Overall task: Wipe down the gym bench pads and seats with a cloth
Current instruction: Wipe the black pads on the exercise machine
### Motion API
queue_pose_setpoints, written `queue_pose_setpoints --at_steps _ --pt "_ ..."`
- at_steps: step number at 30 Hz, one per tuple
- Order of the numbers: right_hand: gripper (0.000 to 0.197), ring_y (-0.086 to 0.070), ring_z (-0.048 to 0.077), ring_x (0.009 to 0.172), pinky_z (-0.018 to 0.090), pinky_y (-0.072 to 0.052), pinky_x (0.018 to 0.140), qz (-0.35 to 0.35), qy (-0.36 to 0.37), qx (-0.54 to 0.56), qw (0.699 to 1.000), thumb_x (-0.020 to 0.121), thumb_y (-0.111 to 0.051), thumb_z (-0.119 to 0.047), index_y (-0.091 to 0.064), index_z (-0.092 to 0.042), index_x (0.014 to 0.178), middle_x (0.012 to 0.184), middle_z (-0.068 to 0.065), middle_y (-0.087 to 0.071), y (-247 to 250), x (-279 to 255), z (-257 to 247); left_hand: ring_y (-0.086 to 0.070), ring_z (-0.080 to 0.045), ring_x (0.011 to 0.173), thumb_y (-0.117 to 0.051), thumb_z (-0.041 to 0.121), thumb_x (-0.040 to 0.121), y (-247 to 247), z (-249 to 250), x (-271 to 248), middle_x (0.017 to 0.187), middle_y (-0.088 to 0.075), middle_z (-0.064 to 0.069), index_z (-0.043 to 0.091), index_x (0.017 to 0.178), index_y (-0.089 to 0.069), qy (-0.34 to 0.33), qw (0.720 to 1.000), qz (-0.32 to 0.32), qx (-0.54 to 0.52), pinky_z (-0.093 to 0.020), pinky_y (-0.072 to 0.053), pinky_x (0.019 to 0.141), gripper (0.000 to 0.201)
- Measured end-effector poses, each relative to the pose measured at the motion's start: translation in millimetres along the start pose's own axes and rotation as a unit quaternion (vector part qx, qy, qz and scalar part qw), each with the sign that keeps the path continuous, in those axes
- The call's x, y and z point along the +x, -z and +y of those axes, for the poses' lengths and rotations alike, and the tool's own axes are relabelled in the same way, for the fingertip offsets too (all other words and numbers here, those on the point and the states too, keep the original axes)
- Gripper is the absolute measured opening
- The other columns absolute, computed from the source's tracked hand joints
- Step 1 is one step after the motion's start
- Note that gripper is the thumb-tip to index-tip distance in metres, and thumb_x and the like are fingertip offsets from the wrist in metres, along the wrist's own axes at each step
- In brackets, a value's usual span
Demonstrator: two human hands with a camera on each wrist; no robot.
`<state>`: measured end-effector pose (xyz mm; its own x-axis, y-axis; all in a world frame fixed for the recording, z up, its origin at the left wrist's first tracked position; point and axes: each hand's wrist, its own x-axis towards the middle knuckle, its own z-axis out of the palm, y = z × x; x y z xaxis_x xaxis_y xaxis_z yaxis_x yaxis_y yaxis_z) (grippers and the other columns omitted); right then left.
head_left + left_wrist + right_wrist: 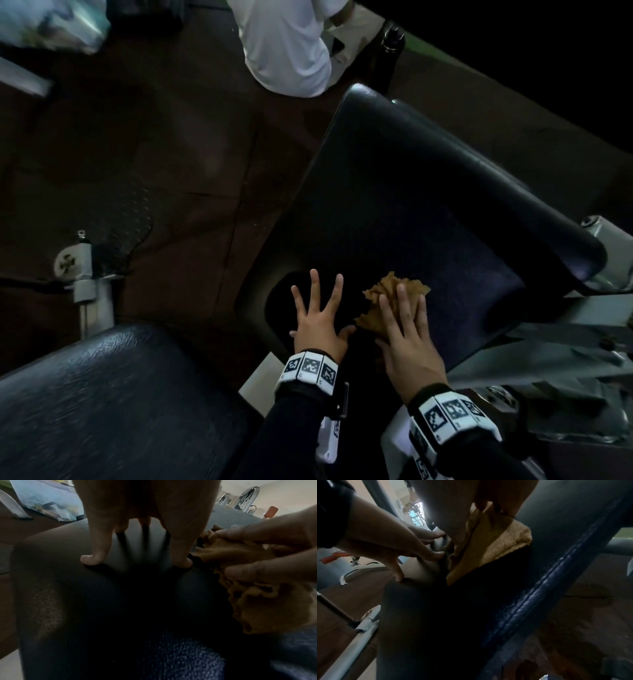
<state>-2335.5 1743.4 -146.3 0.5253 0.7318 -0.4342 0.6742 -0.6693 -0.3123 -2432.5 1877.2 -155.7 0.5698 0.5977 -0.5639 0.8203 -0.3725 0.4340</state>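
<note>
A crumpled tan cloth [390, 301] [254, 588] [489, 545] lies on the dark bench pad [404, 205] near its close end. My right hand [404, 329] lies flat on the cloth with straight fingers and presses it onto the pad. Just to its left, my left hand [318, 315] [135, 559] rests spread on the bare pad [120, 615], fingertips down, holding nothing; its thumb almost reaches the cloth. A second dark pad [113, 404] sits at the lower left in the head view.
A person in white clothes [291, 44] sits at the far end, past the pad's tip. Grey metal frame parts [565, 342] jut out on the right, and a grey bracket [82, 270] stands on the left. Brown floor [154, 154] lies between the benches.
</note>
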Motion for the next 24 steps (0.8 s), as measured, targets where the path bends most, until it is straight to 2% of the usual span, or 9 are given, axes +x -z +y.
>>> queue_pose_setpoints --at_steps 2,4,8,12,15,17,18,21,24 --pt "0.085 0.035 0.020 0.135 0.031 -0.050 0.088 0.009 0.019 0.003 1.000 0.092 -0.050 -0.020 0.018 -0.029 0.142 0.149 -0.011 0.033 3 -5 6 0.037 -0.018 0.131 -0.064 0.039 0.085 1 0 1 0.131 0.050 0.032 0.072 0.117 0.029 0.000 1.000 -0.007 0.004 -0.063 -0.043 0.094 0.104" --pt "0.085 0.022 0.024 0.140 0.032 -0.053 0.083 0.020 0.034 -0.002 0.999 0.086 -0.054 -0.007 0.005 -0.026 0.145 0.155 -0.006 0.018 7 -9 14 0.036 -0.020 0.133 -0.064 0.040 0.085 2 0 2 0.129 0.051 0.034 0.074 0.115 0.029 0.001 1.000 -0.012 0.005 -0.063 -0.042 0.096 0.104" --pt "0.083 0.011 0.026 0.142 0.038 -0.037 0.102 0.072 0.032 0.028 0.996 0.079 -0.049 0.011 -0.006 -0.019 0.144 0.154 -0.004 0.006 14 -18 37 0.031 -0.024 0.138 -0.065 0.041 0.083 2 1 0 0.129 0.048 0.034 0.073 0.116 0.026 -0.004 1.000 -0.012 0.004 -0.065 -0.037 0.099 0.102" --pt "0.077 -0.011 0.036 0.141 0.042 -0.026 0.105 0.192 -0.017 0.079 0.978 0.073 -0.049 0.023 -0.028 -0.005 0.143 0.153 0.006 -0.009 23 -33 66 0.027 -0.026 0.140 -0.066 0.041 0.083 1 2 0 0.139 0.039 0.028 0.067 0.125 0.019 0.001 1.000 -0.009 0.003 -0.065 -0.032 0.103 0.097" --pt "0.077 -0.033 0.038 0.134 0.037 -0.047 0.086 0.242 -0.067 0.114 0.961 0.073 -0.054 0.021 -0.033 -0.004 0.142 0.153 0.007 -0.010 30 -47 86 0.024 -0.027 0.141 -0.066 0.042 0.083 0 4 1 0.141 0.037 0.024 0.062 0.131 0.015 0.009 1.000 -0.004 0.009 -0.063 -0.031 0.105 0.096" --pt "0.075 -0.042 0.038 0.129 0.030 -0.048 0.070 0.255 -0.114 0.139 0.950 0.078 -0.056 0.014 -0.030 -0.009 0.144 0.154 0.005 -0.007 30 -56 93 0.022 -0.029 0.142 -0.066 0.042 0.083 -1 5 1 0.147 0.033 0.019 0.059 0.134 0.014 0.009 1.000 0.007 0.017 -0.057 -0.033 0.105 0.095" --pt "0.074 -0.044 0.039 0.127 0.032 -0.049 0.071 0.259 -0.137 0.150 0.944 0.080 -0.057 0.010 -0.028 -0.010 0.145 0.155 0.007 -0.008 27 -60 97 0.021 -0.030 0.142 -0.066 0.042 0.083 -2 5 1 0.150 0.030 0.017 0.058 0.135 0.012 0.008 1.000 0.013 0.020 -0.053 -0.035 0.104 0.095" --pt "0.072 -0.043 0.038 0.128 0.039 -0.044 0.092 0.241 -0.209 0.222 0.922 0.087 -0.056 -0.002 -0.021 -0.018 0.148 0.152 0.014 -0.027 16 -64 103 0.019 -0.031 0.143 -0.066 0.042 0.083 -2 7 -1 0.154 0.024 0.013 0.053 0.139 0.008 0.003 0.999 0.030 0.018 -0.047 -0.038 0.103 0.094" --pt "0.061 -0.052 0.036 0.118 0.033 -0.041 0.093 0.194 -0.258 0.329 0.887 0.092 -0.053 -0.015 -0.026 -0.021 0.147 0.132 0.016 -0.053 9 -60 98 0.017 -0.032 0.143 -0.067 0.041 0.082 -3 7 -1 0.155 0.021 0.012 0.050 0.142 0.003 -0.001 0.999 0.038 0.011 -0.046 -0.038 0.103 0.093"
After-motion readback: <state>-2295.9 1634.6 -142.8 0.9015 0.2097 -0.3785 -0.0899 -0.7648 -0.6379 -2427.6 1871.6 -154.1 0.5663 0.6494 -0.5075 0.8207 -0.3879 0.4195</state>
